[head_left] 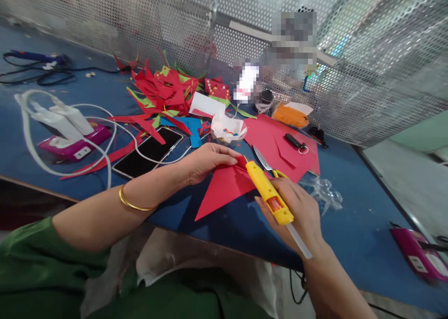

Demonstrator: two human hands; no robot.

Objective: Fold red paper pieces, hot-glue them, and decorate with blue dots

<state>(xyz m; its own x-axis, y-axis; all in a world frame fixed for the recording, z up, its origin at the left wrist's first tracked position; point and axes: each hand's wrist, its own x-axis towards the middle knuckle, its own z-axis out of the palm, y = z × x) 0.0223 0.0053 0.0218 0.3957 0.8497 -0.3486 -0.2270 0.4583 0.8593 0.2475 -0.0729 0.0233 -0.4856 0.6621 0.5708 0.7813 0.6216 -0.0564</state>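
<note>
"Two things are held; which lies where?"

"The left hand [210, 160] pinches red paper [224, 190] at its upper edge, thumb and fingertips together on it, most of the sheet spreading out on the near side of those fingers. The right hand [303, 207] is wrapped round a yellow glue gun [261, 183], though its trigger finger is hidden"

"And the gap between the two?"

"Slim: the nozzle [247, 159] sits just right of the left fingertips, by the pinched edge. That small offset is, I'd judge, the relation that counts. Whether it touches the paper, I cannot tell"

"Which hand is nearer that edge?"

"The left, since its fingertips are on it; the right is set back behind the gun"

"How does the gun point?"

"Slantwise, nozzle forward and leftward, to the left fingertips; a glue stick [299, 241] juts out behind, over the right wrist"

"And the paper?"

"Its sharp corner points back and left, nearer the body than the left fingers. The long axis seems to run rightward from there, but the gun and right hand cover that end"
</note>
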